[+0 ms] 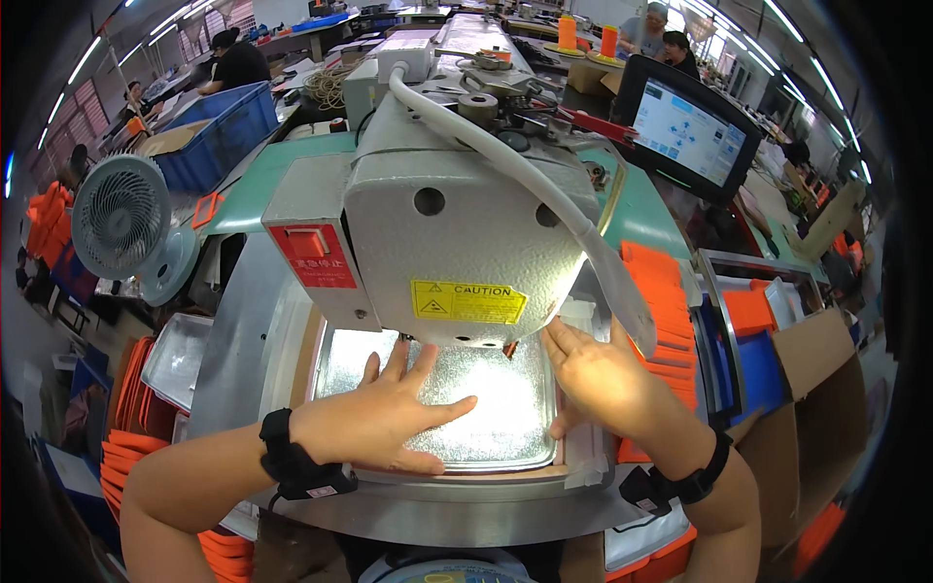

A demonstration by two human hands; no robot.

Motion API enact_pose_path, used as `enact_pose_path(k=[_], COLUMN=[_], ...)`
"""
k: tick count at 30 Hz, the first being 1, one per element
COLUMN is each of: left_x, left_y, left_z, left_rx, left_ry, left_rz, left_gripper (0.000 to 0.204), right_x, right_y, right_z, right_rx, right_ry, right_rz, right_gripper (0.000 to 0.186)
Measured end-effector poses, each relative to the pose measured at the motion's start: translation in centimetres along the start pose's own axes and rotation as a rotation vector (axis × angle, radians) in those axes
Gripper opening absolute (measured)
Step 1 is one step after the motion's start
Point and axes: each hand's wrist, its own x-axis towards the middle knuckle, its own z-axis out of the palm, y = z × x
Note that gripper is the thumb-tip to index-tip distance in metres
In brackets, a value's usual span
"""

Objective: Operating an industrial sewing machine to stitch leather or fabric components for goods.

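Observation:
My left hand lies with spread fingers on a shiny silver padded panel in a pale rectangular frame beneath a grey sewing machine head. My right hand rests at the panel's right edge, fingers stretched out and apart; some fingertips are close under the machine head. A red switch box is on the head's left side, and a thick pale hose hangs down its right. Dark straps with small devices are on both wrists. The needle area is mostly hidden.
Stacks of orange pieces flank the metal table, with silver panels at left. A fan, blue crate and screen stand behind. A cardboard box is at right. Other people work at the back.

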Motion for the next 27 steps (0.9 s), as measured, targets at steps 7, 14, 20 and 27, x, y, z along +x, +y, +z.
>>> enact_pose_path(k=[7, 14, 20, 27], left_x=[0.2, -0.3, -0.3, -0.1], left_y=[0.6, 0.6, 0.4, 0.4], left_z=[-0.7, -1.1, -1.0, -1.2], left_rx=[-0.034, -0.042, -0.065, -0.116], left_ry=[-0.013, -0.051, -0.021, -0.064], left_rz=[-0.012, -0.061, -0.041, -0.066], left_gripper=[0.08, 0.081, 0.081, 0.085], right_x=[-0.5, -0.1, -0.1, -0.1], right_y=[1.0, 0.9, 1.1, 1.8], right_z=[0.3, 0.7, 0.3, 1.8], right_rx=[0.022, 0.076, 0.066, 0.087], right_ry=[0.058, 0.056, 0.036, 0.154], right_rz=[-0.064, -0.105, -0.119, -0.175], right_gripper=[0.115, 0.108, 0.109, 0.112])
